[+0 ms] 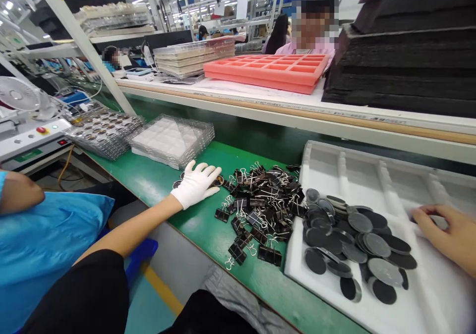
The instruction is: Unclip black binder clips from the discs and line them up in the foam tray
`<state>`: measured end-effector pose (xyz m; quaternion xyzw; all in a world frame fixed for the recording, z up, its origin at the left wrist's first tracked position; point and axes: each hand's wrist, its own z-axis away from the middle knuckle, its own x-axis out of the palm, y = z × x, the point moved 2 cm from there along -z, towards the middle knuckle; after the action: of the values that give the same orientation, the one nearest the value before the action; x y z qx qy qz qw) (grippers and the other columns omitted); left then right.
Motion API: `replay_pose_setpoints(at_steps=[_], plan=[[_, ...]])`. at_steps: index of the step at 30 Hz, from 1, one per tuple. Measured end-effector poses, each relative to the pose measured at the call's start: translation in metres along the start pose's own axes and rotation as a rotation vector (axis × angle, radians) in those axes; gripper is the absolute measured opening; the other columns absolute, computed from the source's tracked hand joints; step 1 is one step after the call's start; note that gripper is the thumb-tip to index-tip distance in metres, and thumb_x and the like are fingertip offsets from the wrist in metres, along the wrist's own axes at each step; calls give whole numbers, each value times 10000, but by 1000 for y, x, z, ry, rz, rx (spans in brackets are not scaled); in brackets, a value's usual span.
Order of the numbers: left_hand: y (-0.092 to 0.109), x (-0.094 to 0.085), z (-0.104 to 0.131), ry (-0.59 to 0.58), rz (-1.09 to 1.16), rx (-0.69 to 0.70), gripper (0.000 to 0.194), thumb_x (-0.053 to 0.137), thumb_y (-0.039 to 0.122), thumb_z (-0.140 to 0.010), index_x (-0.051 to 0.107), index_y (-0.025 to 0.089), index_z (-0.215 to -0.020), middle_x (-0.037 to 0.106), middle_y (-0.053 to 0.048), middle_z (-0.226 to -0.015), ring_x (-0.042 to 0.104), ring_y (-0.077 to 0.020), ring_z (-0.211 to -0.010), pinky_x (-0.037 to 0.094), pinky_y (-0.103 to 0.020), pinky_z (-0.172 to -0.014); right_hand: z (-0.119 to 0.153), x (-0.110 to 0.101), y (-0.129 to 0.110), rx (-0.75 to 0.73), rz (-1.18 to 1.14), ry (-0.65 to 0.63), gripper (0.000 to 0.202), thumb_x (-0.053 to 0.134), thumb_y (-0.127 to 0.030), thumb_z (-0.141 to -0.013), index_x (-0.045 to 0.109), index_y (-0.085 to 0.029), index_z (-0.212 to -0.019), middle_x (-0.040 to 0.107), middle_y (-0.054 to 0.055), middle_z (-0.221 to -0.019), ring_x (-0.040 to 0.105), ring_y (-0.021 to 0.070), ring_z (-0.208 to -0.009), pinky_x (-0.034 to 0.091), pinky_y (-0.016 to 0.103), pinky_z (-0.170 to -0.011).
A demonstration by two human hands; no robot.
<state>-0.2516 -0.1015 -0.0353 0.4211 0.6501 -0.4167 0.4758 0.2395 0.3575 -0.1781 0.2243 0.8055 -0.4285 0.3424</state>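
Note:
My left hand, in a white glove, lies palm down with its fingers spread on the green bench. Under and beside it, a few small round pieces with dark rims show in part. Just right of the glove is a heap of black binder clips with silver handles. My bare right hand is at the right edge, over the white foam tray. Its fingers curl around a grey disc, mostly hidden by them. Many dark and grey round discs lie loose in the tray, left of that hand.
Stacked clear trays and trays of round parts stand at the left. A shelf crosses above the bench with a pink foam tray and black foam sheets. A person in blue sits close at the left.

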Motion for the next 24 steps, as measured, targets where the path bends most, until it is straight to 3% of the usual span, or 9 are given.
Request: replay_pose_setpoints(at_steps=[3,6,10,14,18,24], plan=[[-3,-5,-30,-245,-69,142,452,587,515,-975,663,273,-1349,714,-132,-1228,648,-350,-1140,357,-545,-1094,3,-12,-17,115,-20,-131,296,662,-622,-526,676,-367,-674,698,156,-669,545,295,-506,382,527,-565],[-3,-10,-52,-368,-134,204,396,606,534,-961,725,227,-1181,720,-131,-1126,688,-312,-1002,432,-454,-956,7,-18,-38,64,-37,-129,301,634,-555,-557,723,-334,-741,752,155,-811,624,328,-650,430,537,-657],[1,-16,-59,-353,-153,221,337,624,482,-956,743,185,-1062,714,-144,-1026,701,-311,-890,448,-432,-854,11,-16,-52,-47,-56,-113,248,578,-446,-672,726,-288,-791,777,161,-906,689,366,-901,462,544,-886],[3,-20,-56,-354,-180,248,346,583,475,-980,741,174,-1048,714,-154,-1002,700,-317,-855,453,-432,-819,16,-13,-55,-86,-56,-94,263,534,-437,-748,731,-279,-820,786,124,-974,704,370,-996,387,609,-1095],[2,-22,-56,-368,-232,257,363,541,468,-1000,729,176,-1107,719,-153,-1037,700,-319,-872,458,-435,-831,20,-13,-59,-105,-39,-71,306,509,-441,-781,745,-271,-877,786,80,-1004,713,346,-1029,356,667,-1146],[0,-20,-56,-357,-209,244,342,530,436,-1005,725,176,-1111,721,-154,-1035,695,-308,-860,458,-433,-842,23,-15,-67,-92,-28,-46,303,510,-426,-816,756,-276,-911,790,52,-1023,727,307,-1034,360,654,-1170]])
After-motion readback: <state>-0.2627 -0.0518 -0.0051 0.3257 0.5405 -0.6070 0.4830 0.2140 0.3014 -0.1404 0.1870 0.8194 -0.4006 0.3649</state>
